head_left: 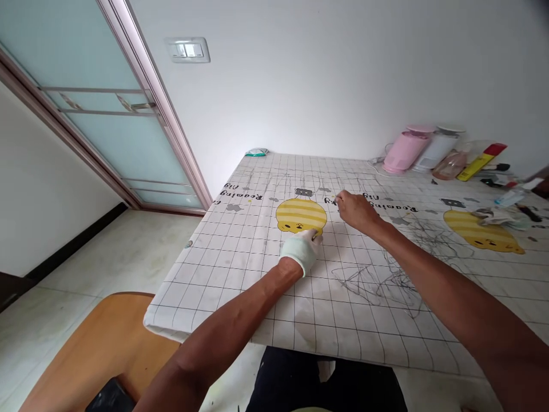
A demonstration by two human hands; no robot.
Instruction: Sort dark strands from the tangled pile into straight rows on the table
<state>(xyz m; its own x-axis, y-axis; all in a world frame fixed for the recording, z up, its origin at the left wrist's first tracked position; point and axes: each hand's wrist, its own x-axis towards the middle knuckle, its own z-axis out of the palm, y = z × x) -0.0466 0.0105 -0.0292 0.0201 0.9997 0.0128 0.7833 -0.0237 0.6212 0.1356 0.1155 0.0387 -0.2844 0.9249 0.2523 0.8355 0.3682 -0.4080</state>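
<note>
My left hand [301, 249], in a white glove, rests over the lower edge of a yellow striped bear print on the tablecloth [240, 269]. Its fingers are curled together, and I cannot make out what is between them. To its right, just above the cloth, my bare right hand [358, 210] is closed in a pinch. A small pale spot shows at its fingertips, too small to name. Thin dark tangled lines [364, 283] spread over the cloth below the right forearm; whether they are strands or drawn marks I cannot tell.
At the back right stand a pink container [405, 151], a white one [435, 150], a clear bottle [449, 166] and a yellow can with a red cap [480, 163]. Crumpled white fabric [500, 216] lies nearer. A green-white packet [256, 152] marks the far left corner. A wooden seat [103, 337] stands left.
</note>
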